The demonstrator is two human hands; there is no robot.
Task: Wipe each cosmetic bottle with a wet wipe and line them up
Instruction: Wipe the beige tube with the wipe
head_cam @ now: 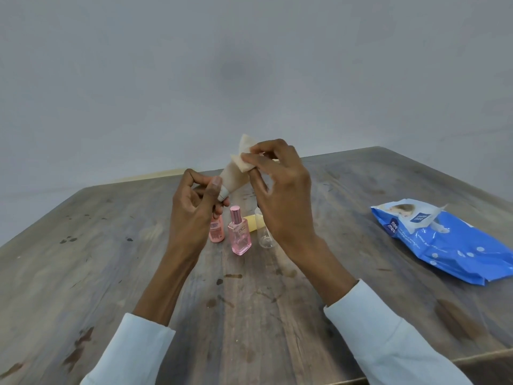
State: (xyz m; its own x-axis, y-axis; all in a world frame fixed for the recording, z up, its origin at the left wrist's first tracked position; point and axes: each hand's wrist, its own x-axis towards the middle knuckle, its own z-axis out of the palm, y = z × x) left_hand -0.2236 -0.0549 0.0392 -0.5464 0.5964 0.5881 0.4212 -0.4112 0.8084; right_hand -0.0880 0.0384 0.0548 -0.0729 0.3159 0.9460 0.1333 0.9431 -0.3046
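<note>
Pale sleeves (133, 348) frame the table (249, 315). A beige tube (234, 176) is pinched at its cap by the left hand (191, 215), raised above the pink bottle (240, 237); a wet wipe (244, 162) is pressed on it by the right hand (280, 195). Wiping appears partway done; lining-up seems unfinished.

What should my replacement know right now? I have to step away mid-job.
Left hand grips the cap end of the beige tube, held up over the table. Right hand pinches the wipe against the tube's top end.
Standing in a row: small pink bottle, pink bottle, clear bottle. A yellow item lies behind them.
Wipe pack at right.
Left: finish the tube, set it in line; whether the others are wiped cannot be told.
</note>
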